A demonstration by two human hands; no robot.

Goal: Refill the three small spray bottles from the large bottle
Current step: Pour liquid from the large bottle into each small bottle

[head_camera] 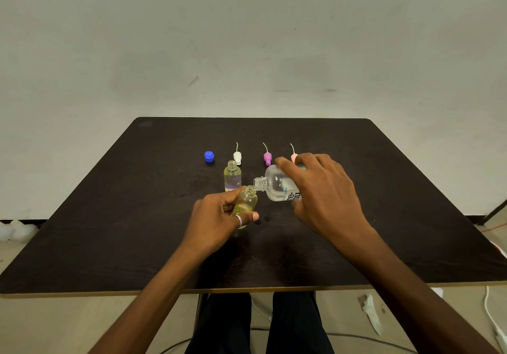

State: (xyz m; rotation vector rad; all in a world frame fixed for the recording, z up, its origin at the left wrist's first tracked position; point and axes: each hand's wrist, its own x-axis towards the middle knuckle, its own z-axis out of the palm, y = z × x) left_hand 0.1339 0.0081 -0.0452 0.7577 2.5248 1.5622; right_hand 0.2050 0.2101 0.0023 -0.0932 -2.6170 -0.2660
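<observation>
I see left hand [219, 216] curled round a small bottle [245, 202], mid desk [109, 216] | right hand [321, 189] grips big bottle [277, 186], tipped, at its 2 o'clock, mouths meeting | second small bottle [232, 175] stands at 11 o'clock

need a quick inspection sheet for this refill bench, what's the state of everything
surface: dark table, small spots near the hands.
job's things: large bottle tilted, neck at the mouth of the held small bottle; second small bottle stands open; third not seen; white spray head, purple spray head, pink spray head and blue cap lie behind.
clutter: crumpled tissue on the floor.
hands: left hand grips the small bottle; right hand grips the large bottle.
cables: white cable on the floor, right.
surroundings: plain wall.
</observation>
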